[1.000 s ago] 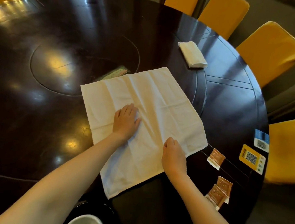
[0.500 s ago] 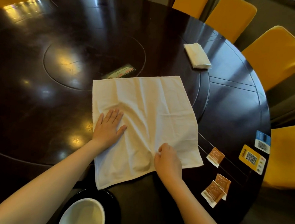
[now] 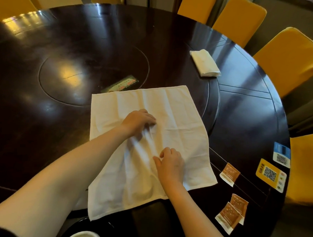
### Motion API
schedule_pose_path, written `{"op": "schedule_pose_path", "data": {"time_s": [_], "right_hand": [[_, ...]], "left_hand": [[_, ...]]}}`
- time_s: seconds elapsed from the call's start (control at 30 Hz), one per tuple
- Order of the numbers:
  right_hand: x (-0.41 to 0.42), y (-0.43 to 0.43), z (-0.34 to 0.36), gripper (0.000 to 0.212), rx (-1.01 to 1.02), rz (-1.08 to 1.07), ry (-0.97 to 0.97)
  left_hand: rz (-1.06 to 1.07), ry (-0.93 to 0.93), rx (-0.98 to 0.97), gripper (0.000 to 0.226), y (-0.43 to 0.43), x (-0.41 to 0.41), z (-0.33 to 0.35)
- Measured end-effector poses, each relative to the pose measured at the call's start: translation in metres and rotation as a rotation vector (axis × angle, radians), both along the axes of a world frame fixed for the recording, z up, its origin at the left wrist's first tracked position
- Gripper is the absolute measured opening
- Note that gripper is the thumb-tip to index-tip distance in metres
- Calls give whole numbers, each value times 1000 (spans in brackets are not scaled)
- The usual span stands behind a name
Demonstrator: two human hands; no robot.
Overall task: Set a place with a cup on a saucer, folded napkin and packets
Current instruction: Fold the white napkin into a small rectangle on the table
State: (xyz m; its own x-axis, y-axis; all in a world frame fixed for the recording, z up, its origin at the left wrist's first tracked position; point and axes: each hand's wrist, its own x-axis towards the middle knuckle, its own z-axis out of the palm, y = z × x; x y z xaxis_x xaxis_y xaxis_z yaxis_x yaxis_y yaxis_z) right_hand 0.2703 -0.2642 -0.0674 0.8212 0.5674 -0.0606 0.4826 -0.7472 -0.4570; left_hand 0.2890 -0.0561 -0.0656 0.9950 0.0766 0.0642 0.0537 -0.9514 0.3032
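A white cloth napkin (image 3: 151, 136) lies spread open and flat on the dark round surface (image 3: 44, 131), its near edge reaching toward the near rim. It is creased, with a raised ridge of cloth running between the two hands.

The left hand (image 3: 138, 120) rests on the middle of the napkin, fingers curled down onto the cloth; motion blur just below it hides whether it pinches the fabric, so I cannot tell its grip. The right hand (image 3: 170, 165) sits on the napkin's near right part, thumb and fingers bent against the cloth at the ridge; whether it grasps a fold or only presses is also unclear.

Three brown packets lie on the surface to the right of the napkin: one (image 3: 229, 174) just beside its right corner, and two overlapping ones (image 3: 231, 214) nearer. Farther right, near the rim, are a yellow QR card (image 3: 270, 175) and a blue QR card (image 3: 281, 154).

A folded white napkin (image 3: 204, 63) lies far right, well apart. A white cup rim (image 3: 84, 236) shows at the near edge. Yellow chairs (image 3: 287, 59) ring the far and right sides.
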Motion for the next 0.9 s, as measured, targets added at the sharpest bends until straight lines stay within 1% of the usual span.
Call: {"op": "schedule_pose_path", "data": {"time_s": [0.13, 0.23, 0.37, 0.43, 0.53, 0.63, 0.67, 0.73, 0.77, 0.83, 0.9], "right_hand": [[2, -6, -4, 17, 5, 17, -2], [2, -5, -6, 16, -7, 21, -15], [2, 0, -5, 19, -69, 2, -7], [1, 0, -4, 18, -54, -8, 3], [0, -2, -3, 14, -5, -11, 26], [2, -2, 0, 13, 36, -34, 78], [3, -2, 2, 12, 63, -48, 98], [5, 0, 6, 11, 138, -74, 112], [6, 2, 9, 13, 174, -83, 104], [10, 10, 19, 21, 255, -98, 70], [16, 21, 36, 28, 357, -100, 44]], "left_hand": [[-42, -23, -20, 23, 13, -1, -2], [-86, -23, 5, 16, 19, -1, -1], [-163, -46, 119, 12, 18, -2, 1], [-199, -84, 199, 13, 16, -3, 0], [-209, -45, 330, 15, 14, -1, -5], [-233, -19, 375, 18, 14, 1, -5], [-217, -24, 354, 18, 12, 2, -2], [-138, -8, 231, 18, 11, 4, 8], [-92, 21, 164, 17, 11, 5, 14], [-39, 62, 95, 17, 13, 5, 25], [-21, 14, 51, 16, 13, 3, 38]]}}
